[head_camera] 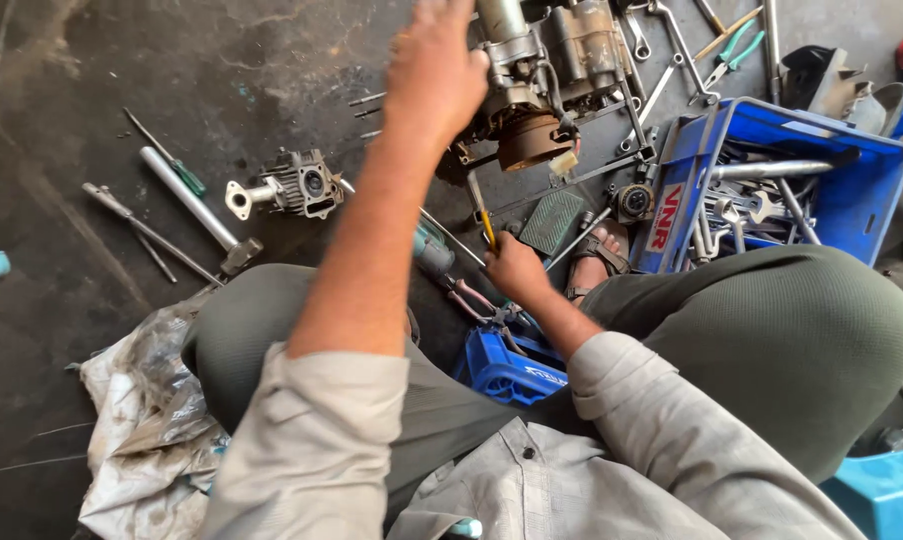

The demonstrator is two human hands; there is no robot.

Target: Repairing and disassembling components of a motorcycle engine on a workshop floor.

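Repair workshop: greasy floor [222,70], scattered wrenches [662,90]

I see a white rectangular label with red lettering [668,217] on the blue crate's [852,200] near wall; a small white label [545,374] on the lower blue crate [497,370].

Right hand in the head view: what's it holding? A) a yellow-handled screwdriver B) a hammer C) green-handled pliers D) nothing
A: the right hand grips a yellow-handled screwdriver whose tip points up toward the engine assembly, while the left hand rests on that assembly.
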